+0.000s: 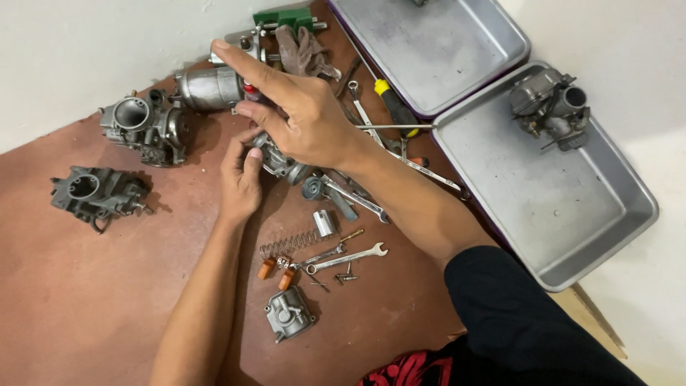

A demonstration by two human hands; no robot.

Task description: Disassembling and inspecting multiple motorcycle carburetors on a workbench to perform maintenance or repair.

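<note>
From the head view, the left hand [241, 179] and right hand [304, 114] meet on a small metal carburetor part [280, 161], just above the coiled spring [289, 244]. Left fingers pinch the part. Right fingers lie loosely spread, forefinger extended away from the spring.

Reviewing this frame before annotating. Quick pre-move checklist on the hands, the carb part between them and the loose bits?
1. Left hand on the carburetor part: ok, fingers touch it.
2. Right hand grip: cannot tell, it covers the part, index finger extended.
3. Spring and small screws on the board: ok, lying loose near the forearms.
4. Float bowl: ok, apart from the hands.
5. Open-end wrench: ok, lying free.
6. Near tray: ok, holds one carburetor at its far corner.
</note>
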